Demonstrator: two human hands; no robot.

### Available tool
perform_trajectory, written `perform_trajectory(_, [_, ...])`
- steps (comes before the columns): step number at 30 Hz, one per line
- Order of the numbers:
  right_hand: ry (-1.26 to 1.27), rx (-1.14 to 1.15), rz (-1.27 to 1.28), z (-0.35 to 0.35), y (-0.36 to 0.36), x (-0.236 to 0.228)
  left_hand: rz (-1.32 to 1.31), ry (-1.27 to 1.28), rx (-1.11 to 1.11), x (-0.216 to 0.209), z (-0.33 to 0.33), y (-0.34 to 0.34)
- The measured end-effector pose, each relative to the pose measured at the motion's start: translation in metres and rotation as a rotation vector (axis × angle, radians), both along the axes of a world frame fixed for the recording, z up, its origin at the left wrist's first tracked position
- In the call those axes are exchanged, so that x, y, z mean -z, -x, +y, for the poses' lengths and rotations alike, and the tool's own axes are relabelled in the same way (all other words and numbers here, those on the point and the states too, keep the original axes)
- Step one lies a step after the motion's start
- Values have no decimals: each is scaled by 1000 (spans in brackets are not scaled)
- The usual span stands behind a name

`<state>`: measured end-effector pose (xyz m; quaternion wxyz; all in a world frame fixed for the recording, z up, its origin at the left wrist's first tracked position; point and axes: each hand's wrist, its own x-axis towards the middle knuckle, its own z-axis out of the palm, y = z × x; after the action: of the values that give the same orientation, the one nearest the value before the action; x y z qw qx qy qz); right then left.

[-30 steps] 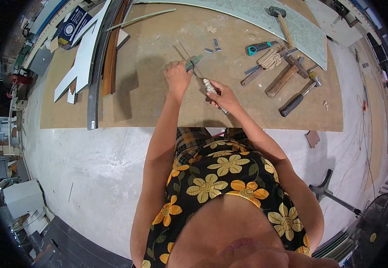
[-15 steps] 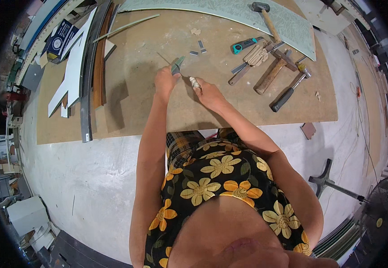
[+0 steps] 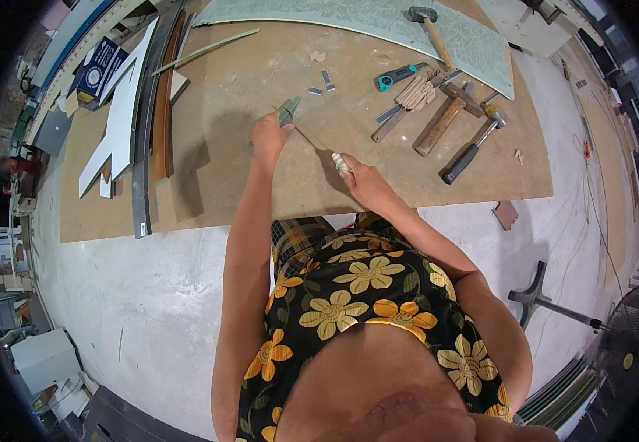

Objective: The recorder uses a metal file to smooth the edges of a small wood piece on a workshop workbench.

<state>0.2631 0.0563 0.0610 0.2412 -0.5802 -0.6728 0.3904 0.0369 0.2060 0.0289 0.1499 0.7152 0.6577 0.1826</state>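
Note:
Over the brown board-topped table, my left hand (image 3: 269, 137) is closed on a small grey-green strip piece (image 3: 289, 109), which sticks out past the fingers. My right hand (image 3: 368, 183), to the right and nearer me, grips a thin file-like tool by its white wrapped handle (image 3: 340, 162). Its narrow shaft points up and left toward the piece; whether the tip touches it I cannot tell. Beyond my hands lie several small grey rectangular pieces (image 3: 326, 78) and a beige scrap (image 3: 318, 56).
To the right lie a teal utility knife (image 3: 399, 76), beige gloves (image 3: 415, 92), a wooden-handled hammer (image 3: 441, 127), a black-gripped hammer (image 3: 471, 151) and a mallet (image 3: 438, 37). A pale green patterned panel (image 3: 364, 22) spans the back. Long dark strips (image 3: 143, 147) and white panels (image 3: 117, 132) lie left.
My right hand has drawn the thin tool back toward me and to the right; its tip no longer shows beyond the grey-green piece. My left hand stays almost in place.

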Motion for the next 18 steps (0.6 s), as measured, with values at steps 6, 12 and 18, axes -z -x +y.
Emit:
perform_trajectory(6, [36,-22,-19,10,3,-13,26,-51,-39,17,8,9])
perform_trajectory(12, [-23,-14,-32,-3,-6,4,90,-11,1,12,7,11])
perform_trajectory(18, [-93,-21,-18,-17,-33,7,110,22,-16,-1,-2,2])
